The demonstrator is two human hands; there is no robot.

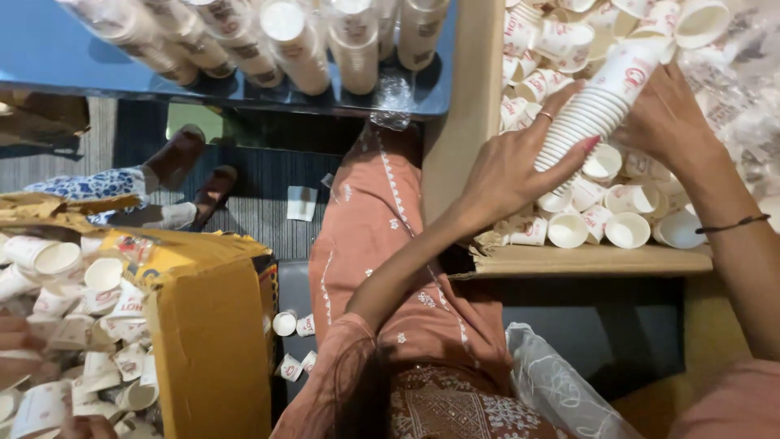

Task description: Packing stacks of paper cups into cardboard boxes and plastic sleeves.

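- The left hand (508, 175) wraps its fingers round the lower part of a long nested stack of white paper cups (589, 114), thumb on one side and fingers on the other, so the column does not buckle or slide apart.
- The right hand (666, 118) closes on the upper part of the same stack, just below the topmost cup with its red print, steadying that end; a thin dark band (735, 223) sits on that wrist.
- The stack is held tilted over a wooden tray (585, 258) heaped with loose paper cups (626, 228), most lying on their sides or mouth up, so single cups are within easy reach.
- Clear plastic wrapping (747, 106) lies crumpled at the tray's right edge.
- At lower left an open cardboard box (207, 325) holds another jumble of loose cups (81, 325); part of another person's hand shows at its edge, too cut off to read.
- A few stray cups (292, 325) lie on the floor beside the box.
- Up top, sleeves of stacked cups in clear wrap (301, 41) rest side by side on a blue surface (49, 49).
- Someone else's sandalled feet (191, 175) stand on the striped floor beyond.
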